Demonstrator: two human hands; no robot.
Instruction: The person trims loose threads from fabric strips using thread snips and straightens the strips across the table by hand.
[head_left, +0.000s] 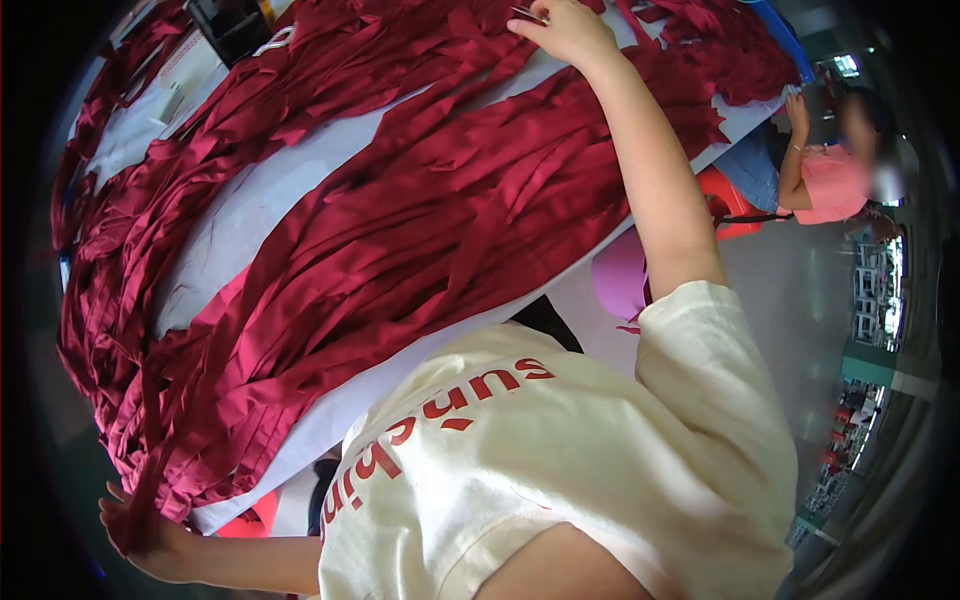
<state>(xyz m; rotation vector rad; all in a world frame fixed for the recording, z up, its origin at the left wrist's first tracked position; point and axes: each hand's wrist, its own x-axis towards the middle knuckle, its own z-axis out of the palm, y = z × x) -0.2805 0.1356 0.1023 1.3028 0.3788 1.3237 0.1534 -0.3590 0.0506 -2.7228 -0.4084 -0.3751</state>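
Note:
Long dark red fabric strips (430,220) lie in thick, tangled bundles across a white table (290,185). My left hand (140,535) is at the table's lower left corner, with one dark red strip running down into it; the fingers are curled about the strip, partly covered by it. At the far side, my right hand (570,35) is closed on a small metal tool (530,15) that looks like thread snips. This hand is over the strips, and its fingertips are partly cut off by the top of the view.
A dark box-like object (228,28) and a small white block (167,105) stand at the upper left. A person in a pink top (835,185) sits on a red stool (735,200) beyond the right edge. A purple round object (620,275) is beside my right arm.

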